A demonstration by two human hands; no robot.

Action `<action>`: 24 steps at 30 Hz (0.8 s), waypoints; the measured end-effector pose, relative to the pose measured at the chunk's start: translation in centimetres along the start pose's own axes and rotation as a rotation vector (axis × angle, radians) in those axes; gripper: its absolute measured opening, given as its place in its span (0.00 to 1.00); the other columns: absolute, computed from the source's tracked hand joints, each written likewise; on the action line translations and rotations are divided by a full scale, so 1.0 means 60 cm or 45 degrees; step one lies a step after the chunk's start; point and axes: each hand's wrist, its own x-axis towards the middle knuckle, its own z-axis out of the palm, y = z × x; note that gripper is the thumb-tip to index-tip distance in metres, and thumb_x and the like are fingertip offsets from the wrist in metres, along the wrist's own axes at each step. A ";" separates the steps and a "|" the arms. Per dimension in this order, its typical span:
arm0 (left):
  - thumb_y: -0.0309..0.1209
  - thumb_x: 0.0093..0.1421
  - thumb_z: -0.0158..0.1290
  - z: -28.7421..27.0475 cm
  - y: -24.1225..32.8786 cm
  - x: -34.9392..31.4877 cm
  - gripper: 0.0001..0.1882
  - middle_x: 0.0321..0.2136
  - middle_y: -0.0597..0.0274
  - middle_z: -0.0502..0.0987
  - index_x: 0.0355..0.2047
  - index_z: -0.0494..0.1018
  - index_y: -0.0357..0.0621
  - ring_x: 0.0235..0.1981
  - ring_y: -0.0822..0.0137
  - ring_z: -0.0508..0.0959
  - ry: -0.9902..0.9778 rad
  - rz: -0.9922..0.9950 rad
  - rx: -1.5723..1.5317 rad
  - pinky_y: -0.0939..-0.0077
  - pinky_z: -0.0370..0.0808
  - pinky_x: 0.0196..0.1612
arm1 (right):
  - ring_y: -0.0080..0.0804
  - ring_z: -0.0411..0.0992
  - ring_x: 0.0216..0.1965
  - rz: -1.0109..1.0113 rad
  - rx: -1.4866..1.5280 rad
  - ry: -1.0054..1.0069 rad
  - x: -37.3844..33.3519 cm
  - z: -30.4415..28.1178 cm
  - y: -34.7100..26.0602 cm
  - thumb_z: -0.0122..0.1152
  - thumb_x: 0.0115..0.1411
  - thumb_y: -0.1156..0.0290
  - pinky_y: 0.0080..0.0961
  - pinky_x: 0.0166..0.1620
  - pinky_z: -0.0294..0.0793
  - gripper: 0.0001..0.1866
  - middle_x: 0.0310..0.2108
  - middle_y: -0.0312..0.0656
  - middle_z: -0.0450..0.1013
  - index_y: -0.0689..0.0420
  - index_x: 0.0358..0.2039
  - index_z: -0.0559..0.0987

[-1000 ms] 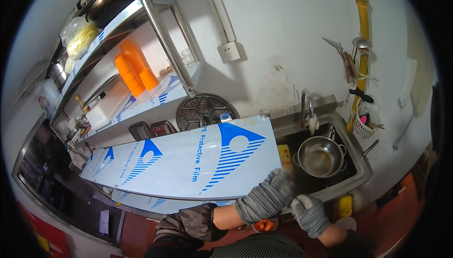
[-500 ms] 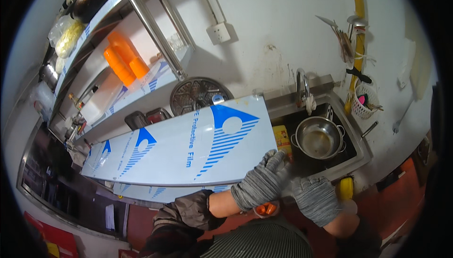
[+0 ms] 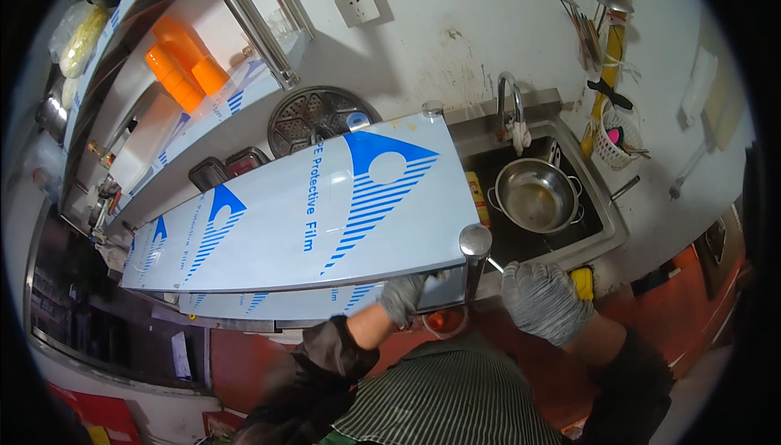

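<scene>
My right hand (image 3: 547,303), in a grey knitted glove, is closed around a thin, light rod (image 3: 495,265); only its end shows, so its kind is unclear. The rod points toward a round-capped steel post (image 3: 475,241) at the near right corner of the film-covered steel worktop (image 3: 277,233). In a matching glove, my left hand (image 3: 400,298) reaches under the worktop's front edge, above the lower shelf (image 3: 305,300). Its fingertips are hidden there. Below that hand, a container with orange-red pieces (image 3: 444,320) shows partly.
Right of the worktop, a two-handled steel pot (image 3: 537,197) sits in the sink (image 3: 606,221) under a tap (image 3: 511,103). A yellow packet (image 3: 477,199) stands beside it. Orange containers (image 3: 183,71) occupy the upper shelf. A perforated round tray (image 3: 313,115) leans behind the worktop.
My left hand has moved left and down from the worktop's near right corner to below its front edge, uncovering the post. My right hand stays near the sink's front; the view has shifted.
</scene>
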 end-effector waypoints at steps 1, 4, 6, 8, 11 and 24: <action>0.30 0.60 0.52 -0.005 -0.009 0.019 0.09 0.27 0.62 0.75 0.37 0.73 0.39 0.27 0.73 0.73 0.081 -0.012 -0.286 0.77 0.73 0.30 | 0.32 0.72 0.20 0.012 0.063 -0.026 0.000 -0.001 0.001 0.50 0.57 0.66 0.26 0.24 0.73 0.17 0.18 0.45 0.71 0.70 0.32 0.75; 0.30 0.60 0.51 -0.019 -0.026 0.056 0.09 0.27 0.63 0.75 0.37 0.73 0.39 0.27 0.73 0.73 0.247 -0.133 -0.749 0.77 0.73 0.30 | 0.35 0.75 0.25 0.013 0.186 -0.177 -0.001 0.002 0.002 0.49 0.54 0.67 0.29 0.28 0.75 0.18 0.23 0.48 0.74 0.71 0.35 0.75; 0.31 0.60 0.51 -0.022 -0.028 0.063 0.08 0.27 0.63 0.75 0.37 0.73 0.39 0.27 0.73 0.73 0.290 -0.127 -0.837 0.77 0.73 0.30 | 0.35 0.75 0.25 0.010 0.180 -0.163 -0.003 0.007 0.000 0.49 0.53 0.67 0.29 0.29 0.75 0.17 0.23 0.48 0.74 0.71 0.35 0.75; 0.31 0.60 0.51 -0.023 -0.027 0.061 0.08 0.27 0.63 0.75 0.36 0.73 0.39 0.27 0.73 0.73 0.310 -0.120 -0.882 0.77 0.73 0.30 | 0.35 0.74 0.25 0.071 0.211 -0.221 -0.004 0.012 -0.003 0.49 0.52 0.68 0.30 0.30 0.75 0.17 0.23 0.48 0.74 0.70 0.35 0.75; 0.31 0.60 0.51 -0.026 -0.026 0.057 0.08 0.27 0.63 0.75 0.36 0.73 0.39 0.27 0.73 0.73 0.325 -0.107 -0.916 0.77 0.73 0.30 | 0.35 0.74 0.24 0.086 0.158 -0.236 -0.004 0.014 -0.007 0.49 0.52 0.68 0.30 0.29 0.75 0.16 0.23 0.46 0.74 0.68 0.35 0.75; 0.32 0.61 0.51 -0.030 -0.030 0.057 0.08 0.26 0.64 0.75 0.36 0.73 0.40 0.27 0.74 0.73 0.343 -0.078 -0.973 0.77 0.73 0.30 | 0.17 0.53 0.08 1.856 3.143 -0.138 0.013 0.021 -0.019 0.50 0.64 0.56 0.13 0.14 0.55 0.18 0.08 0.27 0.58 0.56 0.23 0.70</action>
